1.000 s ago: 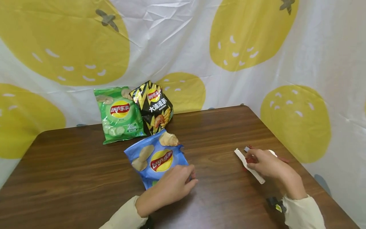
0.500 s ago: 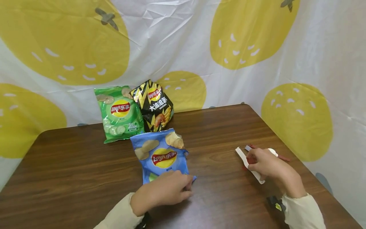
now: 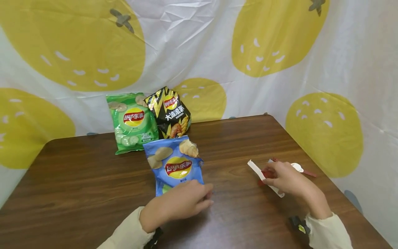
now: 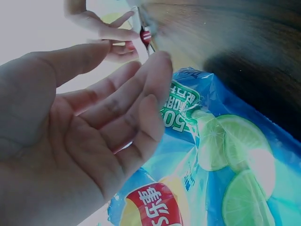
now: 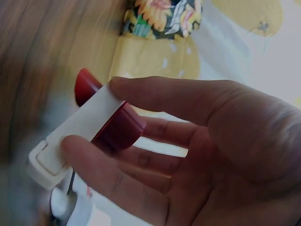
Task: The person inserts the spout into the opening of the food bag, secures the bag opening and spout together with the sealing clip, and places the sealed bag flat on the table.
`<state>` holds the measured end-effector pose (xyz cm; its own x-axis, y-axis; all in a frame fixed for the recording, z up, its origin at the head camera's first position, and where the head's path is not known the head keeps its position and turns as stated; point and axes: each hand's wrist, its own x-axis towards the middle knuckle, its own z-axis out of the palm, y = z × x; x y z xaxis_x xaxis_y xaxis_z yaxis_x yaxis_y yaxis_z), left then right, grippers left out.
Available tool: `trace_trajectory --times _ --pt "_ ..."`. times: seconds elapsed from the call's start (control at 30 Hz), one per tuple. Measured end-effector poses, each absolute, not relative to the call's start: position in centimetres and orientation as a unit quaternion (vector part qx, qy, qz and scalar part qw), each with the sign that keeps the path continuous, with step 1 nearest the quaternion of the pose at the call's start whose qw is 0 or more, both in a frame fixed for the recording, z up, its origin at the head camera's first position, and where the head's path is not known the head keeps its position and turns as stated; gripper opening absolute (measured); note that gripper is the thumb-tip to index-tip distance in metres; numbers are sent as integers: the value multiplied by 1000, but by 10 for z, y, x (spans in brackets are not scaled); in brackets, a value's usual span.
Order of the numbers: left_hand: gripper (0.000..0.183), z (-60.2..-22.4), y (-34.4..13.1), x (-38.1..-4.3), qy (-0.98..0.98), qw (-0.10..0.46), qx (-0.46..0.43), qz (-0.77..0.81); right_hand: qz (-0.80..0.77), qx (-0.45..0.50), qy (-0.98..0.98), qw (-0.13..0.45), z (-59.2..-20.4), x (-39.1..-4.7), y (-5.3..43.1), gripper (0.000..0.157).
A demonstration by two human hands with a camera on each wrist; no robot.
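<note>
Brown table (image 3: 93,186) bearing green bag (image 3: 133,121), black bag (image 3: 171,114), blue bag (image 3: 177,167): three, all hiding contents. Released left hand (image 3: 183,199) hovering by blue bag; right hand (image 3: 289,178) pinching one white-and-red gadget (image 5: 84,122).

glare whitens the blue bag (image 4: 211,157); the wooden tabletop (image 5: 42,61) blurs.

Blue bag (image 3: 169,166): lower part is partly hidden by left hand (image 3: 180,199), head view.
Black bag (image 5: 162,19): cut off, right wrist view.

The front bag (image 3: 174,164) is blue, the held object (image 5: 83,121) white-and-red
</note>
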<state>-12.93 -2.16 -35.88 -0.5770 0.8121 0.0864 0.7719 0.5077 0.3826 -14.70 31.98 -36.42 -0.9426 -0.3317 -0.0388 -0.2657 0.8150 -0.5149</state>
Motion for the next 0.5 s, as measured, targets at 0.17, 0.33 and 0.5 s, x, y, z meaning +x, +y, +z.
trace_trajectory --times 0.17,0.33,0.5 --pt "12 -353 -24 -131 856 19 462 233 -289 -217 932 30 -359 -140 300 22" --pt "14 -347 -28 -130 863 -27 432 262 -338 -261 903 42 -354 -130 273 21" --pt "24 -347 -38 -120 878 -56 382 282 -337 -317 886 40 -352 -117 245 25"
